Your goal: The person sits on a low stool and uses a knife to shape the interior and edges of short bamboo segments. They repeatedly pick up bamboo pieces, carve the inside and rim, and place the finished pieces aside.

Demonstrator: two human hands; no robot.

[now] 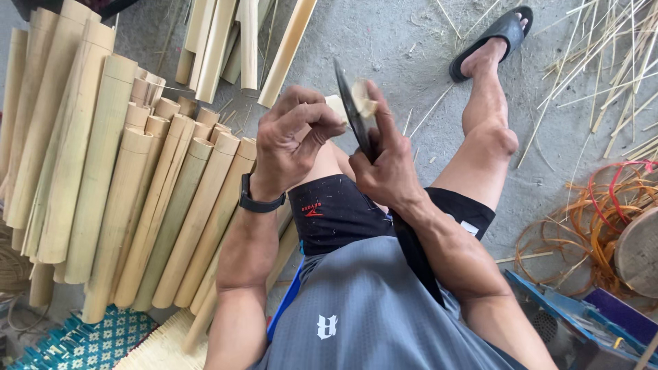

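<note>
My right hand (387, 161) grips a long dark knife (353, 113), blade pointing up and away, with its long handle running back under my forearm. My thumb presses a small pale bamboo piece (362, 97) against the blade. My left hand (291, 140), with a black wristband (259, 201), pinches the other end of the pale bamboo strip (336, 104) right beside the blade. Both hands sit above my left knee.
A stack of split bamboo culms (137, 185) leans at left, with more bamboo slats (233, 41) at the top. Thin bamboo slivers (603, 62) litter the concrete floor at right. Coiled orange strips (589, 219) and a blue tool tray (582, 322) lie at lower right.
</note>
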